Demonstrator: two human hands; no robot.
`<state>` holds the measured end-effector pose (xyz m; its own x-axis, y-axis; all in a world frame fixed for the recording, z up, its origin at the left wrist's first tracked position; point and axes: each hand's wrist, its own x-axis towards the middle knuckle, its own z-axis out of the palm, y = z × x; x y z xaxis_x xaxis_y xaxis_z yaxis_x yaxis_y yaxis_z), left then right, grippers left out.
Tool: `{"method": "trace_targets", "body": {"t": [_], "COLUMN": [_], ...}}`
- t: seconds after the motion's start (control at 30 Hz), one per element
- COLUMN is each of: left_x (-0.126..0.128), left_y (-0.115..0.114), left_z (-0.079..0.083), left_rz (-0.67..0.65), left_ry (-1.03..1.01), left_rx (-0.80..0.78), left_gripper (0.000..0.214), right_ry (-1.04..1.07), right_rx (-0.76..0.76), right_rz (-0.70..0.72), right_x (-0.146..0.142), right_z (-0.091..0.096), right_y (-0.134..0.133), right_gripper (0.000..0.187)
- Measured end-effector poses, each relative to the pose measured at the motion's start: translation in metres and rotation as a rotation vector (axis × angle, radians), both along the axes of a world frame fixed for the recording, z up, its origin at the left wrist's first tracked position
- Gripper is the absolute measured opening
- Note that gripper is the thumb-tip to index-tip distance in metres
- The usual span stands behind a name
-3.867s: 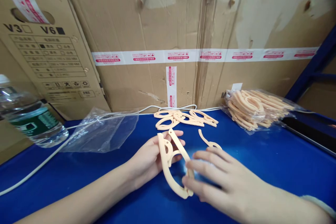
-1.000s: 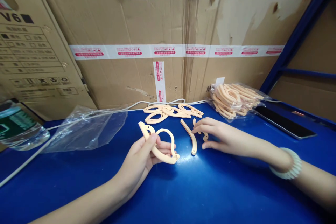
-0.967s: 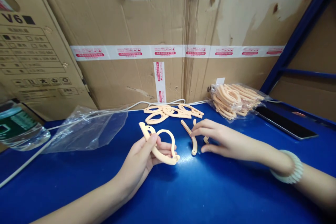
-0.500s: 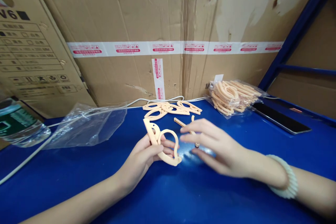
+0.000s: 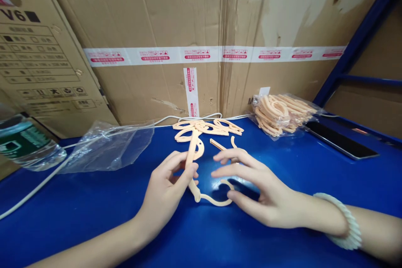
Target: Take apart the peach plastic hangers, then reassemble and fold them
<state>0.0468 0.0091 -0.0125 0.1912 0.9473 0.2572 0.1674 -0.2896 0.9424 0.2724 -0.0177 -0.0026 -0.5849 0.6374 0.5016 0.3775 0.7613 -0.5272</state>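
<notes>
My left hand (image 5: 168, 188) grips a peach plastic hanger piece (image 5: 194, 163) by its straight arm, holding it upright above the blue table (image 5: 94, 209). From the piece's lower end a curved hook part (image 5: 216, 201) swings out to the right. My right hand (image 5: 251, 184) has its thumb and fingertips pinched on the tip of that curved part, the other fingers spread. Two loose peach pieces (image 5: 224, 145) lie on the table just behind my right hand. A small pile of folded hangers (image 5: 207, 127) lies further back by the boxes.
Large cardboard boxes (image 5: 204, 37) wall off the back. A clear empty plastic bag (image 5: 109, 148) and a water bottle (image 5: 25, 144) lie at left, with a white cable (image 5: 37, 186) running past. A bag of peach hangers (image 5: 281, 113) and a dark flat device (image 5: 341, 142) sit at right.
My right hand left the loose pieces on the table and came to the piece in my left hand. The folded loop has been swung open into a hook. My left hand turned the piece upright.
</notes>
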Motion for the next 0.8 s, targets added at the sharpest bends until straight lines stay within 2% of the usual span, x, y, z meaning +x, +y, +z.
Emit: {"method": "trace_targets", "body": {"t": [0.1, 0.2, 0.37, 0.47, 0.6, 0.7, 0.8], "left_x": [-0.001, -0.001, -0.001, -0.002, -0.003, -0.004, -0.004], "left_y": [-0.002, -0.003, -0.002, 0.002, 0.005, 0.003, -0.001], "left_z": [-0.001, -0.003, -0.004, -0.005, -0.007, -0.010, -0.012], "left_rz": [-0.029, -0.053, -0.013, 0.050, 0.036, -0.027, -0.059], "left_ry": [0.067, 0.094, 0.094, 0.138, 0.270, 0.392, 0.603], "left_rx": [0.086, 0.106, 0.087, 0.141, 0.277, 0.394, 0.589], "left_gripper": [0.016, 0.015, 0.017, 0.018, 0.024, 0.029, 0.032], "right_ry": [0.123, 0.215, 0.411, 0.568, 0.624, 0.596, 0.557], "right_rx": [-0.293, -0.472, -0.573, -0.627, -0.815, -0.913, -0.945], "right_rz": [0.065, 0.138, 0.079, -0.018, -0.131, -0.094, -0.021], "right_x": [-0.002, -0.002, -0.002, -0.005, -0.010, -0.011, -0.012], "right_z": [0.001, 0.000, -0.004, -0.005, -0.005, -0.008, -0.013], "right_y": [-0.002, 0.001, 0.008, 0.010, 0.009, 0.009, 0.009], "right_gripper": [0.050, 0.048, 0.032, 0.021, 0.031, 0.039, 0.040]}}
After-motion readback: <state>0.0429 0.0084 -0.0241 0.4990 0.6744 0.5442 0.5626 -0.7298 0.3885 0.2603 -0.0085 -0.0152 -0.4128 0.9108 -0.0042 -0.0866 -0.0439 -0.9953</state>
